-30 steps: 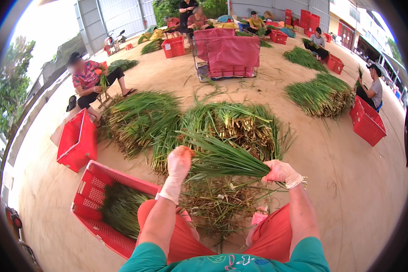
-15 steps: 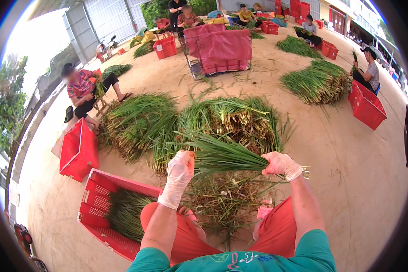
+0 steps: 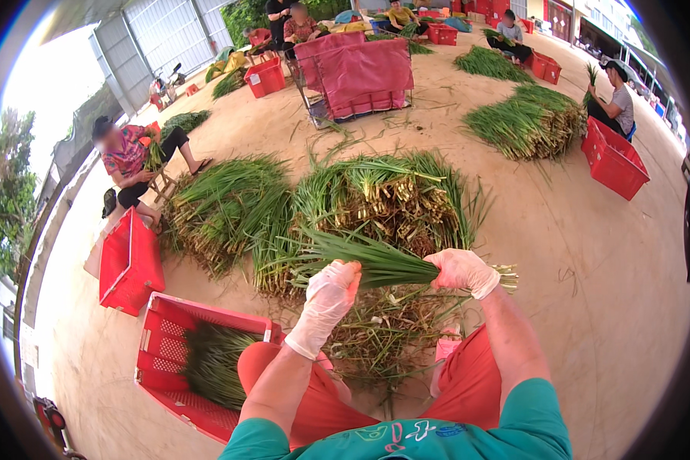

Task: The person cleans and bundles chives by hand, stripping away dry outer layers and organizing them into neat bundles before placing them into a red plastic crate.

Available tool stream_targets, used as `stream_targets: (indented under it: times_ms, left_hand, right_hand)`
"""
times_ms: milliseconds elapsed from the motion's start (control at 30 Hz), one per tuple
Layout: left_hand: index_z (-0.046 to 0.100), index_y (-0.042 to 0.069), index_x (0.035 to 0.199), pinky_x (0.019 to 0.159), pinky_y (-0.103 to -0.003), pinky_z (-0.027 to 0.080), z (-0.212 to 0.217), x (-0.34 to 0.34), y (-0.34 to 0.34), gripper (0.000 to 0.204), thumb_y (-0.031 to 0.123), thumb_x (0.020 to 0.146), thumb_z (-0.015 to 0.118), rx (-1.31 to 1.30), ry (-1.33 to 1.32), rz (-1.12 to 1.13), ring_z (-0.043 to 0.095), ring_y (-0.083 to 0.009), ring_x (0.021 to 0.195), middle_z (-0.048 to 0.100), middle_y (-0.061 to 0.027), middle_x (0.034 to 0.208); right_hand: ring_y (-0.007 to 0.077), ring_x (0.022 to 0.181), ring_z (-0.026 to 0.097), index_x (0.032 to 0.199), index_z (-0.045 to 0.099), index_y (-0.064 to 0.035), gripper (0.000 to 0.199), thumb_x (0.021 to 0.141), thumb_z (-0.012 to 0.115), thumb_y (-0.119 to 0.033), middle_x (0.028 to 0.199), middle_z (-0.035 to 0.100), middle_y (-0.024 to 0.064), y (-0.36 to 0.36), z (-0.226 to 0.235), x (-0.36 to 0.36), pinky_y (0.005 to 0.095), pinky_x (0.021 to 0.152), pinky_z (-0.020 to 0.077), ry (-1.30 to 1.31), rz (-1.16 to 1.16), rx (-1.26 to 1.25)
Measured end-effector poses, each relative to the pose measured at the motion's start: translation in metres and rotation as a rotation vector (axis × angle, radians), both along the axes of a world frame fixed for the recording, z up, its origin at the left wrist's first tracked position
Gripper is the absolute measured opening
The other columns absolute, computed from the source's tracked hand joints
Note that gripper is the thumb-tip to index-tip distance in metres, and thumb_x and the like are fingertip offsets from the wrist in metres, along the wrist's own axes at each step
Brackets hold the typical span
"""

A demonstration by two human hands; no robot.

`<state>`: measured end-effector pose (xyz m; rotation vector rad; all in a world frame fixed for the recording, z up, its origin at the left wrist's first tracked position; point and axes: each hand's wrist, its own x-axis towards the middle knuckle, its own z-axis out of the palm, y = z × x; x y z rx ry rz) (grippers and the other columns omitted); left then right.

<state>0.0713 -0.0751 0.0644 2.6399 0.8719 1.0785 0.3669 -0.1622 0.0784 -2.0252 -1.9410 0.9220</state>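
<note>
My right hand (image 3: 464, 273), in a thin pale glove, is closed around a bundle of long green leaves (image 3: 395, 266) near its cut end. Pale stem ends stick out past the wrist; the leaf tips fan out to the left. My left hand (image 3: 331, 295), gloved too, has its fingers curled together against the near edge of the leaves; what they pinch is hidden. Below the bundle, loose leaves and brown trimmings (image 3: 387, 330) litter the floor between my knees. Just beyond lies a large heap of cut leaves (image 3: 383, 195) with its stem ends showing.
At my left stands a red crate (image 3: 165, 368) part filled with leaves, with another red crate (image 3: 130, 264) behind it. A second leaf heap (image 3: 234, 203) lies far left. A wheeled cart with red cloth (image 3: 356, 77) stands ahead. Several people sit by other heaps and crates.
My left hand has moved right and slightly down, in along the leaves. My right hand has shifted slightly left and up with the bundle, which looks narrower. The whole view has shifted a little.
</note>
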Motion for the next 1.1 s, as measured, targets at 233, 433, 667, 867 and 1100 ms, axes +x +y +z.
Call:
stream_targets:
  times_ms: [233, 433, 667, 867, 1100]
  left_hand:
    - [0.073, 0.003, 0.092, 0.058, -0.030, 0.052, -0.015, -0.001, 0.017, 0.006, 0.001, 0.089, 0.068, -0.924, -0.633, -0.050, 0.062, -0.0147, 0.065, 0.074, -0.0060, 0.084]
    - [0.075, 0.000, 0.102, 0.060, -0.030, 0.050, -0.006, -0.075, 0.089, 0.020, 0.016, 0.100, 0.063, -0.234, -0.309, 0.357, 0.060, -0.0131, 0.067, 0.072, -0.0058, 0.081]
    - [0.068, 0.011, 0.128, 0.075, -0.040, 0.051, -0.023, -0.084, 0.107, 0.035, 0.007, 0.095, 0.058, -0.486, -0.102, 0.237, 0.065, -0.0340, 0.083, 0.067, -0.0191, 0.090]
    - [0.071, -0.001, 0.090, 0.071, -0.044, 0.051, -0.017, -0.069, 0.094, 0.021, 0.010, 0.093, 0.054, -0.405, -0.171, 0.393, 0.068, -0.0383, 0.078, 0.069, -0.0212, 0.079]
    - [0.075, 0.003, 0.094, 0.044, -0.025, 0.039, 0.016, -0.104, 0.101, 0.030, 0.022, 0.103, 0.055, -0.890, -0.722, 0.408, 0.046, -0.0076, 0.045, 0.061, 0.0004, 0.068]
  right_hand:
    - [0.0292, 0.081, 0.070, 0.113, 0.073, -0.0209, 0.042, 0.071, 0.077, -0.020, 0.087, 0.073, 0.0110, 0.001, -0.001, 0.005, 0.0402, 0.074, 0.0532, -0.016, 0.019, 0.011]
    - [0.0291, 0.082, 0.070, 0.113, 0.073, -0.0218, 0.043, 0.070, 0.078, -0.021, 0.089, 0.074, 0.0116, -0.007, 0.013, 0.006, 0.0396, 0.073, 0.0528, 0.014, 0.005, 0.015]
    - [0.0146, 0.073, 0.064, 0.116, 0.073, -0.0189, 0.042, 0.075, 0.079, -0.015, 0.084, 0.074, 0.0068, -0.014, 0.020, 0.001, 0.0321, 0.072, 0.0512, 0.092, -0.011, 0.024]
    - [0.0151, 0.073, 0.064, 0.114, 0.074, -0.0167, 0.039, 0.075, 0.078, -0.016, 0.082, 0.072, 0.0055, -0.015, 0.019, 0.002, 0.0317, 0.070, 0.0508, 0.080, -0.052, 0.004]
    - [0.0265, 0.083, 0.070, 0.119, 0.072, -0.0170, 0.047, 0.073, 0.078, -0.022, 0.091, 0.074, 0.0117, -0.017, 0.014, 0.019, 0.0368, 0.075, 0.0524, 0.092, -0.081, -0.069]
